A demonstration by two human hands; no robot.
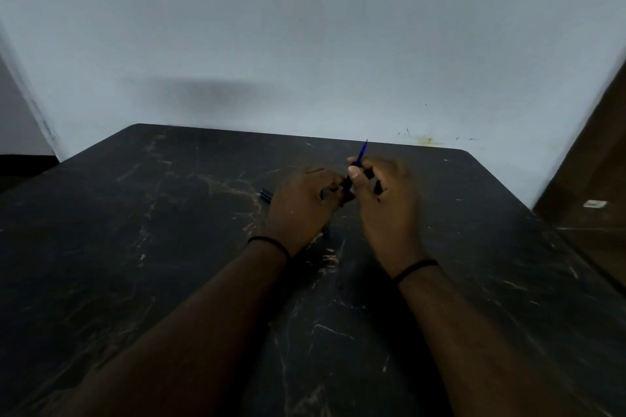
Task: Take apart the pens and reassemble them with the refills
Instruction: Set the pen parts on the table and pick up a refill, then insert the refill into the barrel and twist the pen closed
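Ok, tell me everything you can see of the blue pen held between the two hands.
The slim blue plastic pen tilts up and away, its pointed tip toward the wall. Right hand pinches its middle, thumb in front; left hand grips the dark lower end. It is held above the black marbled table. Blur hides finer details.

No text, label, brand, number or sign can be read anywhere in the view; the blue pen (361,153) is too small and blurred to show any print; the dark tabletop (169,213) bears only pale veins and scratches, not writing.
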